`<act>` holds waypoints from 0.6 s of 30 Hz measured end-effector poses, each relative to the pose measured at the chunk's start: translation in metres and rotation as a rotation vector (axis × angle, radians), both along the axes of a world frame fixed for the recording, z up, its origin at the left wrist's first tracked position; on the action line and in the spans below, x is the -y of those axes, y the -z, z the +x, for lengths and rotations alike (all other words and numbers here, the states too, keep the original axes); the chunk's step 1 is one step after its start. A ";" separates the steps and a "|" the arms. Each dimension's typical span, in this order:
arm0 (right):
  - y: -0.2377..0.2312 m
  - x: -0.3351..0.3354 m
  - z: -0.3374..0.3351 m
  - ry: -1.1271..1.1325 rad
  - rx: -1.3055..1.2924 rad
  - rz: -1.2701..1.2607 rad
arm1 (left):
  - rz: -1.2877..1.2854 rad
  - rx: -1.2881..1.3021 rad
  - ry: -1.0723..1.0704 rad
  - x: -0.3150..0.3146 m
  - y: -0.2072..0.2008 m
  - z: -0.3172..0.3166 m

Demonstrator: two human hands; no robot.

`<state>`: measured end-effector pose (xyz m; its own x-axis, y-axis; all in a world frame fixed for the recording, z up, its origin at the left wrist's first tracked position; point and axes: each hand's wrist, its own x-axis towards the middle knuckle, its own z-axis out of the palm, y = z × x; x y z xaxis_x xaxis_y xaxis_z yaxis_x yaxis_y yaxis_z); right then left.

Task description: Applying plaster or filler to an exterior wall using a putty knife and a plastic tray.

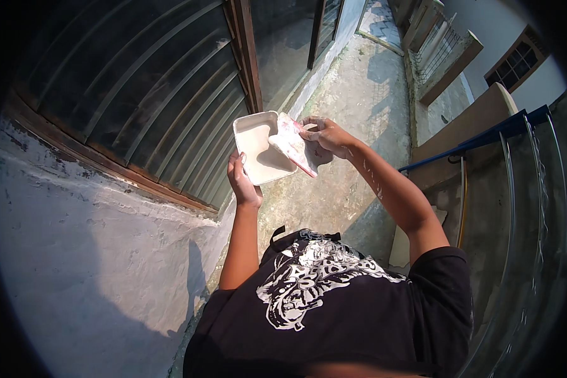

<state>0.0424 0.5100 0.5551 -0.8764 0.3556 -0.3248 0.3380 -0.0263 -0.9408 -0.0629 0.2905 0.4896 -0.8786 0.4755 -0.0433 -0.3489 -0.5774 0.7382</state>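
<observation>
My left hand (242, 181) grips a shallow square off-white container (251, 142) by its near left side. Its inside is pale, and I cannot tell whether liquid covers the bottom. My right hand (324, 135) pinches a flat white-and-pink piece (294, 143) with a red edge, which hangs over the container's right side. Whether that piece is cloth, sponge or packaging is unclear. White smears mark the fingers of my right hand and streaks run along that forearm.
Dark louvred window slats (164, 94) in a brown wooden frame (249, 69) rise on the left, above a peeling whitish wall (50, 214). A concrete path (353, 88) stretches ahead. At right stand a metal rack with a blue bar (466, 143) and a tan board (479, 120).
</observation>
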 end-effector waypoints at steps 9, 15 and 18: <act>0.039 -0.011 0.023 0.125 -0.013 -0.160 | 0.059 0.106 0.133 -0.004 0.013 -0.023; 0.064 -0.018 0.038 0.283 0.025 -0.299 | 0.001 0.111 0.136 -0.008 0.022 -0.039; 0.075 -0.017 0.041 0.428 -0.117 -0.495 | -0.057 0.106 0.163 -0.009 0.036 -0.050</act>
<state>0.0834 0.5272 0.4797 -0.7303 0.5134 -0.4506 0.0979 -0.5741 -0.8129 -0.1132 0.2995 0.4539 -0.7791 0.6055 -0.1625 -0.5123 -0.4654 0.7218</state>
